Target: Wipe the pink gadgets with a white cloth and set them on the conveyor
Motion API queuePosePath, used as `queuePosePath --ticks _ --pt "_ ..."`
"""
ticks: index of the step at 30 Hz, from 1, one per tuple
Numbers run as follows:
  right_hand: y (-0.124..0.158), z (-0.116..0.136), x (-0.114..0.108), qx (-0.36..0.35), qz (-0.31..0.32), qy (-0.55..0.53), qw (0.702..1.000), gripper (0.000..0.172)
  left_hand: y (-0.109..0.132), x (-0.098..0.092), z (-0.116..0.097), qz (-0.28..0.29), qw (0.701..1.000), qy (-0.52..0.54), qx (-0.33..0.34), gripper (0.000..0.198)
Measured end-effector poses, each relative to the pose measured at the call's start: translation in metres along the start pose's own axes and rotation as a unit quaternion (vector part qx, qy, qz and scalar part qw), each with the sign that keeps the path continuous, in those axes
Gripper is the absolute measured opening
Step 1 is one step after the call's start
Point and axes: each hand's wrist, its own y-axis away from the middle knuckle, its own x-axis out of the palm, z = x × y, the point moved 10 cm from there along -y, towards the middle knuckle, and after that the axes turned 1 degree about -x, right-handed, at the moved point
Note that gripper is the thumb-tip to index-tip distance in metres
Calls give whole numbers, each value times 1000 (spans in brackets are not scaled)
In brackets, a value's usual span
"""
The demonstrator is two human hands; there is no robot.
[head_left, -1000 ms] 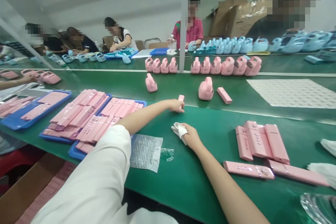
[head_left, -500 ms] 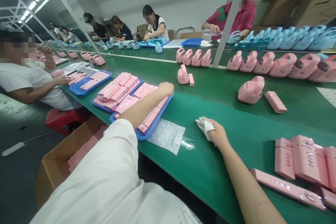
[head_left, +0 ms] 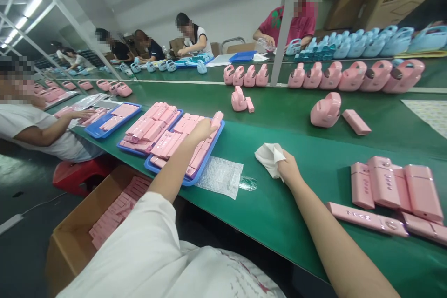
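Observation:
My left hand (head_left: 206,126) reaches over a blue tray (head_left: 208,152) full of flat pink plastic parts and is closed on one pink part (head_left: 217,118) at the tray's far corner. My right hand (head_left: 288,167) rests on the green belt (head_left: 279,205) and grips a crumpled white cloth (head_left: 269,154). A sheet of bubble wrap (head_left: 220,176) lies between the tray and the cloth. To the right of my right arm lie several pink box-shaped parts (head_left: 394,185) and long pink strips (head_left: 366,218).
Two more blue trays (head_left: 104,125) of pink parts stand to the left, where another person (head_left: 31,121) sits on a red stool. A cardboard box (head_left: 84,233) of pink parts sits below the belt. Pink units (head_left: 325,111) and blue units (head_left: 349,46) line the far belt, with several workers behind.
My left hand drew back from the belt's middle to the near blue tray and took hold of a pink part. The view swung left. My right hand kept the cloth.

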Motion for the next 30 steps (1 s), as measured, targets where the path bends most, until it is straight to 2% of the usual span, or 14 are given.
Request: queuePosePath --ticks 2,3,5,7,11,14,16,18,20,23,25,27,29,30 --pt "-3 -8 -6 32 -39 -62 997 50 17 16 -26 44 988 128 68 37" --pt "-4 -12 -10 49 -59 -96 992 48 28 29 -43 83 966 220 104 41" --pt "-7 -19 -17 80 -99 -160 979 39 51 57 -76 179 879 416 148 50" --pt "-8 -24 -25 105 -133 -214 962 31 72 87 -104 269 792 527 152 55" --pt "-5 -17 -36 120 -149 -293 937 36 94 138 -132 385 691 603 100 44" --pt "-1 6 -34 80 -103 -346 929 39 102 160 -135 444 646 618 61 52" --pt "6 25 -29 45 -66 -367 927 39 106 167 -134 470 631 615 56 60" --pt "15 40 -24 29 -52 -371 927 39 109 174 -129 484 634 601 53 62" --pt "22 49 -20 28 -50 -362 930 37 110 180 -122 485 657 575 47 61" --pt "24 52 -28 22 -104 -333 937 27 103 178 -110 452 745 487 53 57" --pt "22 44 -46 18 -181 -316 931 18 93 160 -103 393 829 389 88 54" --pt "18 30 -66 26 -245 -297 923 12 81 128 -105 303 910 241 150 51" --pt "12 18 -81 31 -267 -281 921 9 72 97 -113 203 957 54 202 38" --pt "9 13 -85 29 -263 -274 925 8 68 88 -117 167 962 -40 214 32"
